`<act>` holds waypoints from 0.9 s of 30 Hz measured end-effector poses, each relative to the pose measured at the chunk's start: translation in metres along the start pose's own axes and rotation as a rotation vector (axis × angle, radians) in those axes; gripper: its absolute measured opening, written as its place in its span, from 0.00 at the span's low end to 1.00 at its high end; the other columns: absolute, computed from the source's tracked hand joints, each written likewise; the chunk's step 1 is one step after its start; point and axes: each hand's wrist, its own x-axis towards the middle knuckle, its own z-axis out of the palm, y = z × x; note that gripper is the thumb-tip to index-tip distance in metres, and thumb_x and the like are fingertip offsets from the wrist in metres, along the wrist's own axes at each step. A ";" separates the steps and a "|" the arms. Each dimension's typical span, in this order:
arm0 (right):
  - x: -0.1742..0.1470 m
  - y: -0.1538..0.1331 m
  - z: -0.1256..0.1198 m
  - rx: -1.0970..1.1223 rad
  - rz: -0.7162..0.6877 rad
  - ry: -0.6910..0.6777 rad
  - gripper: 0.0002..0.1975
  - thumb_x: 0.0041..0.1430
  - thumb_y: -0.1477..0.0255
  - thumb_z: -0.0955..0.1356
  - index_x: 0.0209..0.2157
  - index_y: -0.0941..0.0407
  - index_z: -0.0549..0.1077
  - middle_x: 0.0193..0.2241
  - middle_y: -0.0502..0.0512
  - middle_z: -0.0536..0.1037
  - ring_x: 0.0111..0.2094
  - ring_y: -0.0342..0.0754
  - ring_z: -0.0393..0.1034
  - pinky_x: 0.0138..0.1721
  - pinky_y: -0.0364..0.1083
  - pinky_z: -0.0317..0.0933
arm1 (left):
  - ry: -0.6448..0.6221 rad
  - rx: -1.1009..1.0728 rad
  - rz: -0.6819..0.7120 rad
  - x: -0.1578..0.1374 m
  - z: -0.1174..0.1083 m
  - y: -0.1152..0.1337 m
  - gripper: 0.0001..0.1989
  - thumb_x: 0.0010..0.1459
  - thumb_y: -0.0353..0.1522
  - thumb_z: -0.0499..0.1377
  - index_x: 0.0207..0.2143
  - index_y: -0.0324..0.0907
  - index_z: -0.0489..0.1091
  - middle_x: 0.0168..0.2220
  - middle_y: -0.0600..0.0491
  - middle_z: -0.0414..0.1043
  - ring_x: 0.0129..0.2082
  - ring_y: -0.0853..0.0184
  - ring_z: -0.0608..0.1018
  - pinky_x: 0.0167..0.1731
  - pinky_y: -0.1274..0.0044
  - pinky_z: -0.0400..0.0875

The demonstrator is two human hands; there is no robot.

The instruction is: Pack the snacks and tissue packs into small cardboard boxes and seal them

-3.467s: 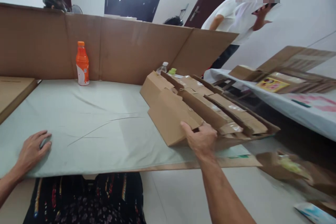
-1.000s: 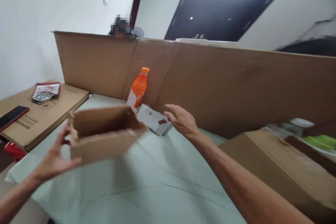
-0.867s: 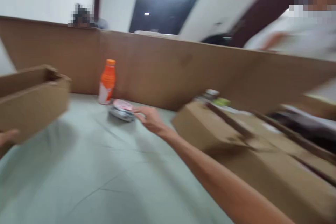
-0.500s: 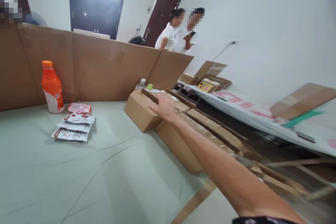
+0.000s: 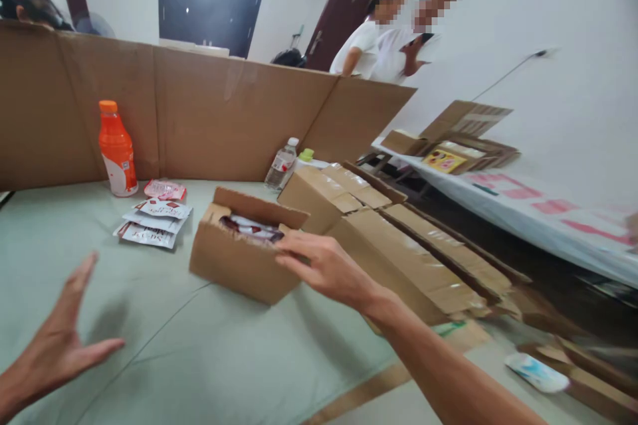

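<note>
My right hand [image 5: 326, 265] grips the right edge of a small open cardboard box [image 5: 239, 272], its fingers pinched at the rim. Inside the box sit packets [image 5: 252, 227] in white and dark red, partly hidden by the walls. At the lower left, my left hand [image 5: 67, 339] hovers over the table with fingers spread, apart from the box and holding nothing. Several white sachets [image 5: 154, 222] lie in an overlapping stack left of the box, with a pink packet [image 5: 165, 190] behind them.
An orange bottle [image 5: 118, 153] stands before the cardboard screen [image 5: 239, 119]. A clear bottle [image 5: 280, 167] and a green-capped container [image 5: 306, 155] are farther right. Taped cardboard boxes [image 5: 399, 259] line the table's right side. A white-blue packet [image 5: 537, 372] lies lower right. Two people stand behind the screen.
My right hand has drawn the small box leftward and nearer, away from the taped boxes. My left hand has come into view. The camera view has shifted.
</note>
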 end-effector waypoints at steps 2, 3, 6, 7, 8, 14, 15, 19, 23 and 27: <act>-0.026 -0.032 -0.009 0.122 -0.204 -0.132 0.11 0.71 0.70 0.67 0.38 0.53 0.83 0.33 0.54 0.84 0.35 0.48 0.78 0.38 0.44 0.70 | -0.136 -0.137 0.071 -0.004 0.022 0.024 0.63 0.55 0.62 0.65 0.78 0.54 0.29 0.79 0.37 0.37 0.74 0.30 0.54 0.68 0.40 0.57; -0.034 -0.045 -0.014 0.207 -0.283 -0.211 0.13 0.73 0.67 0.66 0.40 0.53 0.83 0.33 0.54 0.84 0.35 0.47 0.78 0.38 0.44 0.70 | -0.211 -0.223 0.086 -0.005 0.031 0.035 0.67 0.52 0.64 0.66 0.77 0.53 0.27 0.79 0.36 0.34 0.75 0.30 0.50 0.68 0.39 0.54; -0.039 -0.068 -0.025 0.439 -0.333 -0.390 0.22 0.77 0.58 0.61 0.47 0.56 0.82 0.42 0.60 0.85 0.44 0.49 0.81 0.46 0.45 0.73 | -0.382 -0.426 0.097 -0.013 0.045 0.055 0.73 0.47 0.64 0.69 0.76 0.56 0.21 0.79 0.37 0.29 0.75 0.29 0.46 0.67 0.36 0.49; -0.036 -0.070 -0.027 0.449 -0.304 -0.421 0.24 0.78 0.58 0.60 0.50 0.57 0.81 0.48 0.62 0.85 0.50 0.51 0.80 0.51 0.47 0.72 | -0.414 -0.462 0.097 -0.018 0.047 0.059 0.73 0.48 0.61 0.71 0.76 0.57 0.20 0.79 0.38 0.29 0.75 0.28 0.47 0.67 0.36 0.50; -0.032 -0.071 -0.026 0.414 -0.267 -0.448 0.23 0.78 0.60 0.59 0.54 0.58 0.80 0.54 0.64 0.83 0.55 0.53 0.78 0.56 0.50 0.71 | -0.426 -0.483 0.099 -0.023 0.047 0.062 0.73 0.49 0.57 0.73 0.76 0.57 0.20 0.79 0.40 0.31 0.75 0.28 0.49 0.67 0.36 0.51; -0.011 -0.092 -0.008 -0.027 -0.257 -0.705 0.34 0.63 0.70 0.73 0.69 0.61 0.66 0.64 0.71 0.73 0.62 0.63 0.70 0.61 0.59 0.67 | -0.362 -0.462 0.152 -0.041 0.040 0.085 0.69 0.51 0.39 0.72 0.76 0.56 0.21 0.78 0.42 0.42 0.74 0.33 0.56 0.69 0.42 0.56; -0.009 -0.098 -0.002 -0.100 -0.265 -0.708 0.36 0.60 0.71 0.75 0.68 0.62 0.67 0.63 0.72 0.73 0.61 0.64 0.70 0.59 0.60 0.68 | -0.354 -0.459 0.160 -0.041 0.040 0.088 0.69 0.51 0.38 0.72 0.76 0.56 0.21 0.78 0.43 0.41 0.75 0.34 0.55 0.70 0.43 0.55; -0.004 -0.115 0.029 -0.330 -0.355 -0.750 0.16 0.60 0.73 0.74 0.50 0.61 0.79 0.49 0.69 0.81 0.53 0.64 0.74 0.55 0.59 0.66 | -0.295 -0.488 0.132 -0.043 0.050 0.095 0.69 0.51 0.40 0.72 0.76 0.54 0.22 0.79 0.43 0.34 0.76 0.35 0.49 0.72 0.45 0.51; 0.003 -0.117 0.051 -0.375 -0.410 -0.817 0.08 0.61 0.81 0.70 0.38 0.59 0.82 0.40 0.63 0.85 0.43 0.56 0.78 0.43 0.50 0.68 | -0.256 -0.529 0.067 -0.053 0.064 0.091 0.70 0.51 0.45 0.73 0.76 0.57 0.22 0.79 0.42 0.35 0.76 0.32 0.48 0.70 0.40 0.50; 0.002 -0.096 0.019 -0.149 -0.399 -0.563 0.13 0.65 0.75 0.69 0.25 0.53 0.78 0.25 0.54 0.81 0.26 0.47 0.74 0.29 0.46 0.64 | -0.326 -0.583 0.046 -0.066 0.065 0.078 0.76 0.48 0.48 0.75 0.75 0.54 0.16 0.79 0.40 0.34 0.75 0.31 0.50 0.70 0.42 0.52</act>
